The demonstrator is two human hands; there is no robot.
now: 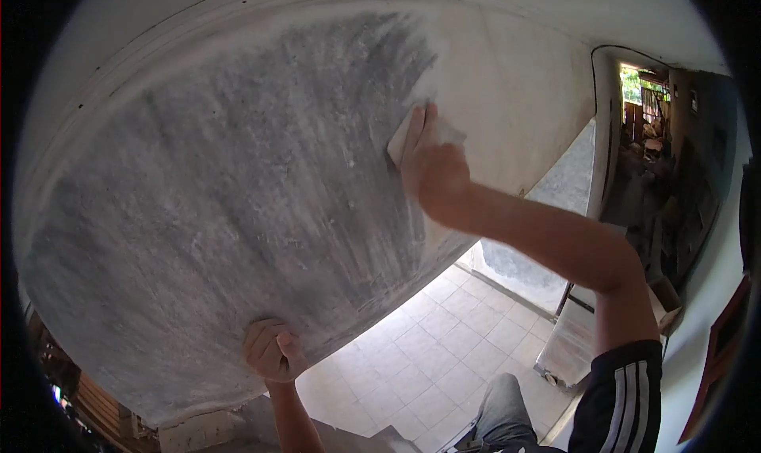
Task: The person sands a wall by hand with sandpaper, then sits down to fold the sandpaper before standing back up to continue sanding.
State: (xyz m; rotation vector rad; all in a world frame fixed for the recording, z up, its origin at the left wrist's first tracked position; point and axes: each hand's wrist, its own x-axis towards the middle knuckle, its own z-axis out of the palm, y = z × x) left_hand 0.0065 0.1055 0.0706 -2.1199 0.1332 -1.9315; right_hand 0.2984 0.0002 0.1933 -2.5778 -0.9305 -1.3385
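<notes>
In the head view, a pale sheet point(399, 142) is gripped by the right hand point(436, 172) and held against the wall point(238, 199), where its dark grey patch is met by a paler stretch. The left hand point(273, 350) is placed with bent fingers near the wall's lower edge; whether anything is held in that grip cannot be told. Below, a tiled floor point(436, 326) is seen.
</notes>
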